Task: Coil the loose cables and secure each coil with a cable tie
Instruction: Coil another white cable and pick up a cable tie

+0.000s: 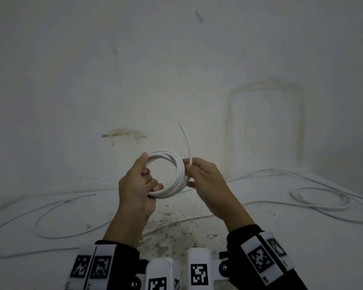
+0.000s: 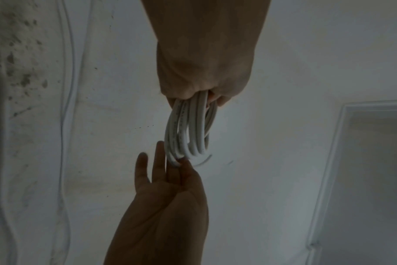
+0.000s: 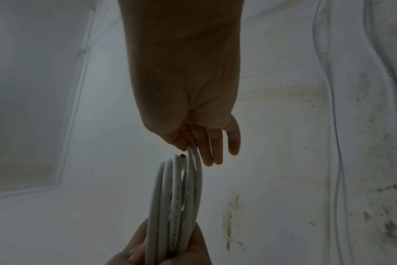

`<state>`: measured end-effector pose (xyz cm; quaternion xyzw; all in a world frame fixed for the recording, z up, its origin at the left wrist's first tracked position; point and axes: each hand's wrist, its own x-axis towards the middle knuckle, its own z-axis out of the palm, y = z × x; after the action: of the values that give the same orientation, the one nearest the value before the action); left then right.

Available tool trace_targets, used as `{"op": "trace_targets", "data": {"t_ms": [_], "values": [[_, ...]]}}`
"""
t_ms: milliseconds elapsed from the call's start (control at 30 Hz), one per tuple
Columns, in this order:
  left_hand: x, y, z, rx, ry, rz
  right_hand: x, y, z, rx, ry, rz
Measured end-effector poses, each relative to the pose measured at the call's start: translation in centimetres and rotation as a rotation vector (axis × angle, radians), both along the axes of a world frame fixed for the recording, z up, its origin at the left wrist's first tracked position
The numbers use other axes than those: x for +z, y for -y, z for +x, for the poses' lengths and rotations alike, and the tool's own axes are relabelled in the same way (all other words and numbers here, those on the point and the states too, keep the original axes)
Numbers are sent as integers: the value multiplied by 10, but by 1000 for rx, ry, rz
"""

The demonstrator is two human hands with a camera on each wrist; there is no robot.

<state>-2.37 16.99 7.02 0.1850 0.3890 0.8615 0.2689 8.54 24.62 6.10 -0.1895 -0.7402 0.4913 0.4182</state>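
Observation:
A white cable coil [image 1: 176, 170] of several turns is held up in front of a wall. My left hand [image 1: 144, 176] grips its left side, fingers curled through the ring and thumb on top. My right hand [image 1: 190, 170] pinches the coil's right side together with a thin white strand [image 1: 186, 141] that sticks upward; I cannot tell whether it is a tie or the cable's end. In the left wrist view the coil [image 2: 186, 132] hangs from the left hand [image 2: 204, 80], with the right hand [image 2: 170, 179] below. The right wrist view shows thumb and forefinger [image 3: 190, 143] pinching a strand above the coil [image 3: 177, 197].
Loose white cables lie on the floor: a wide loop [image 1: 57, 218] at the left and overlapping loops [image 1: 321, 199] at the right, with a run [image 1: 260, 172] along the wall's foot. The stained wall [image 1: 176, 70] stands close ahead. The floor [image 1: 176, 227] below my hands is speckled.

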Motion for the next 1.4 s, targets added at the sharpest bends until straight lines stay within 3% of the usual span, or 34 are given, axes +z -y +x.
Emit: {"op": "trace_targets", "data": {"t_ms": [167,300,567,667,733,800,900,967,1033,1067,1400], "values": [[-2,0,3,-117,-118,-151,2,3,4,145,-35,-108],[-4,0,13,-161,-247,-278,-6,-3,-1,-30,126,-25],[-8,2,14,-262,-424,-313,-9,-7,-5,-265,44,101],[-8,2,15,-158,-670,-462,-6,-13,1,-332,76,254],[-10,-1,12,12,-874,-538,-7,-18,4,-365,141,361],[-10,0,7,161,-1038,-477,-9,-21,5,-366,233,433],[-9,7,3,281,-1478,-318,-11,-17,0,-294,378,557],[-12,5,0,277,-1699,-439,-10,-9,-3,-224,404,652],[-20,-2,-5,292,-1811,-586,-7,-3,-5,-164,402,715],[-21,-2,-6,295,-1803,-604,-6,-2,-4,-143,404,733],[-23,3,-10,-91,-1115,-428,-2,-4,1,-154,232,735]]}}
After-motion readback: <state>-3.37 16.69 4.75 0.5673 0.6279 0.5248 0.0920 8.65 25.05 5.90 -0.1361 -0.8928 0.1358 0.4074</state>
